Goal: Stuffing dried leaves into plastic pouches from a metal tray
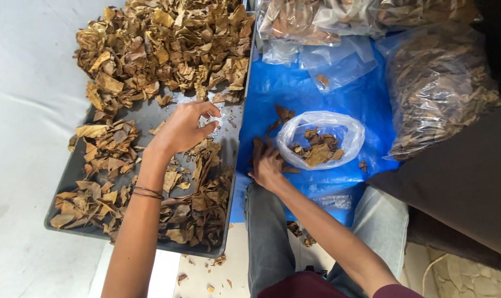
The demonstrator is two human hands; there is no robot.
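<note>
My left hand (185, 127) hovers over a dark grey tray (151, 113) of dried brown leaves (162, 44), fingers curled and pinched together near the tray's right side; I cannot tell if a leaf scrap is between them. My right hand (267, 165) rests on the blue plastic sheet (283, 88), pressing down on a few dried leaves beside an open clear plastic bag (322, 138) that holds several leaf pieces. The bag's mouth faces up, just right of that hand.
Large clear bags stuffed with dried leaves (438, 83) lie at the right and along the top (305, 22). An empty small clear bag (338, 63) lies on the blue sheet. A dark cushion (460, 182) sits at the right. Leaf crumbs litter the floor by my knees (272, 237).
</note>
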